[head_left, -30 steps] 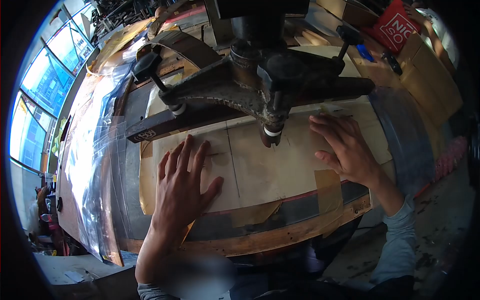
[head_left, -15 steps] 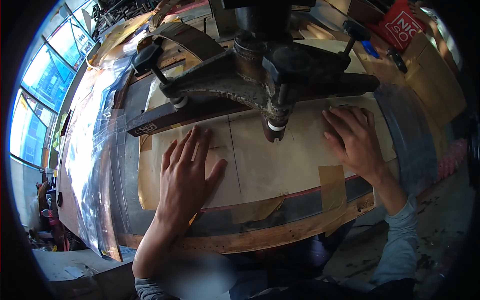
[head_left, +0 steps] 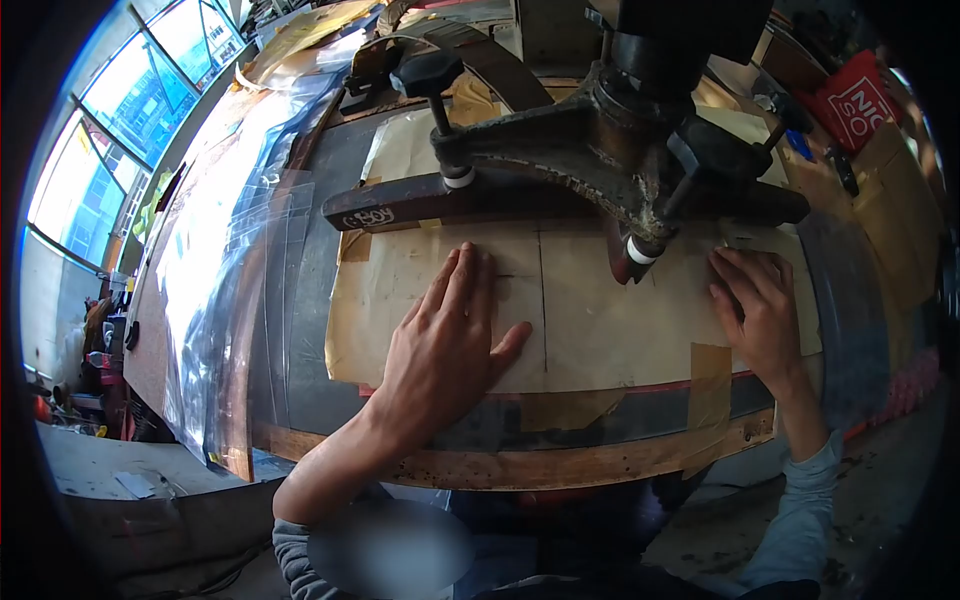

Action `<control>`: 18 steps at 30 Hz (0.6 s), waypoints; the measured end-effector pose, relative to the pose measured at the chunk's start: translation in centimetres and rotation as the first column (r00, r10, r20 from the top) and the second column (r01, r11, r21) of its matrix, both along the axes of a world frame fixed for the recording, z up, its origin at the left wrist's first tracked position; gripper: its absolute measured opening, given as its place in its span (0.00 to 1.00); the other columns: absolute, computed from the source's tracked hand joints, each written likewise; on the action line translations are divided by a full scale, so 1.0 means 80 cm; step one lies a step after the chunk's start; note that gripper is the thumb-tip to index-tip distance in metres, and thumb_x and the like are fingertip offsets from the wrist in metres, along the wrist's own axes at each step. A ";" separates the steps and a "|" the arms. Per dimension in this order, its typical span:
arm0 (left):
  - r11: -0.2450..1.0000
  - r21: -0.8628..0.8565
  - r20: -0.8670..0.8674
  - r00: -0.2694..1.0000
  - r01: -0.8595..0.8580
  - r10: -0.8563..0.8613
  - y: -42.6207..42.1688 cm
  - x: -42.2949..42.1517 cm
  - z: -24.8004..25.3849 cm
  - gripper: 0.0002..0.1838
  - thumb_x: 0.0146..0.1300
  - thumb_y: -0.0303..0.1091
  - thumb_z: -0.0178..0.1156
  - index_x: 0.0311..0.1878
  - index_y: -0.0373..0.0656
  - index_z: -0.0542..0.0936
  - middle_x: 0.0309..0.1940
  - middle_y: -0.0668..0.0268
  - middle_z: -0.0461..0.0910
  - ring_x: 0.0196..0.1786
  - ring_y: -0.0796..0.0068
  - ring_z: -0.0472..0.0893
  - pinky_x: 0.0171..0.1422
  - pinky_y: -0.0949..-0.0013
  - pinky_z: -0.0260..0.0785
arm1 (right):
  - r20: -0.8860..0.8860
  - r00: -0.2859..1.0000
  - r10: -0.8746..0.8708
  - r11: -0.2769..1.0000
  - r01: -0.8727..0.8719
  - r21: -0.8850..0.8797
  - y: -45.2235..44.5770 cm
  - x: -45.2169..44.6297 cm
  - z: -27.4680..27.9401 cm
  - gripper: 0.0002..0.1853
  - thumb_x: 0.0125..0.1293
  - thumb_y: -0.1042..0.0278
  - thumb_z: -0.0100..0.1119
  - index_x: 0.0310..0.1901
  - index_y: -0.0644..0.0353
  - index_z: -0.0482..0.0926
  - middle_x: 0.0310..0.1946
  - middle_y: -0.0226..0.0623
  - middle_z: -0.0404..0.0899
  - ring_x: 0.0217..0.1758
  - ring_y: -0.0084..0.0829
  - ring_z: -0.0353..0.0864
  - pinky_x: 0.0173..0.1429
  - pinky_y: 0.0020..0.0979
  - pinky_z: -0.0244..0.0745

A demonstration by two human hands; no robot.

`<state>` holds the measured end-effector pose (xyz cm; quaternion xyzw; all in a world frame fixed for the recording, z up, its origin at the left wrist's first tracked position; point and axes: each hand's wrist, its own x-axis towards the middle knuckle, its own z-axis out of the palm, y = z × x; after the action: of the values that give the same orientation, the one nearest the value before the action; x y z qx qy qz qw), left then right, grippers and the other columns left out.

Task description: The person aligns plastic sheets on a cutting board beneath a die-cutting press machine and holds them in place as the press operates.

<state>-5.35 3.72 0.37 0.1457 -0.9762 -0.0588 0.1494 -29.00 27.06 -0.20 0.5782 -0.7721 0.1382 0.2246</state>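
A large cream paper sheet (head_left: 600, 340) lies flat on a dark board, with pencil lines drawn across it. My left hand (head_left: 440, 335) rests flat on its left part, fingers close together and thumb stretched out beside the long drawn line. On the right part, my right hand (head_left: 762, 315) touches the sheet with its fingers slightly bent and its thumb apart. Neither hand holds anything. Over the sheet's far side stands a dark metal machine arm (head_left: 540, 145) with black knobs and a long metal bar (head_left: 510, 203); a pointed metal foot (head_left: 630, 258) reaches down between my hands.
Brown tape (head_left: 710, 385) crosses the sheet's near edge onto the wooden table edge (head_left: 560, 465). Clear plastic sheeting (head_left: 215, 290) covers the left side. Cardboard (head_left: 900, 215) and a red bag (head_left: 855, 105) are at the right. Windows (head_left: 130, 100) line the left.
The view has swung, so the machine, sheet and hands appear farther right. My left hand's fingers have drawn closer together. Both hands stay on about the same parts of the sheet.
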 end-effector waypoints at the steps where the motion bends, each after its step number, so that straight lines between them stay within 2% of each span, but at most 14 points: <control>1: 0.999 0.035 0.001 1.000 -0.003 0.003 0.000 0.000 0.000 0.34 0.64 0.44 0.61 0.63 0.25 0.68 0.64 0.37 0.67 0.67 0.42 0.70 0.69 0.53 0.66 | -0.002 1.000 -0.001 1.000 0.001 -0.006 0.000 0.001 -0.001 0.15 0.58 0.72 0.64 0.47 0.65 0.82 0.48 0.37 0.81 0.50 0.36 0.79 0.60 0.41 0.67; 8: 0.999 0.046 0.008 1.000 0.024 -0.024 -0.005 -0.001 0.003 0.34 0.66 0.44 0.59 0.65 0.24 0.67 0.66 0.35 0.64 0.68 0.42 0.68 0.69 0.54 0.66 | -0.006 1.000 0.008 1.000 -0.008 -0.029 -0.005 -0.003 -0.004 0.13 0.58 0.74 0.64 0.46 0.65 0.82 0.46 0.37 0.81 0.50 0.35 0.79 0.59 0.40 0.68; 18: 1.000 0.018 0.015 1.000 0.001 -0.001 -0.008 -0.006 -0.005 0.34 0.65 0.42 0.61 0.65 0.25 0.67 0.66 0.36 0.64 0.69 0.43 0.67 0.69 0.54 0.67 | -0.063 0.998 -0.010 0.999 0.008 -0.037 -0.009 -0.011 -0.007 0.13 0.59 0.72 0.65 0.46 0.63 0.83 0.46 0.35 0.82 0.50 0.34 0.79 0.59 0.40 0.68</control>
<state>-5.84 3.10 -0.02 0.1471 -0.9768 -0.0663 0.1407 -29.85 26.36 -0.73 0.5745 -0.7646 0.1329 0.2602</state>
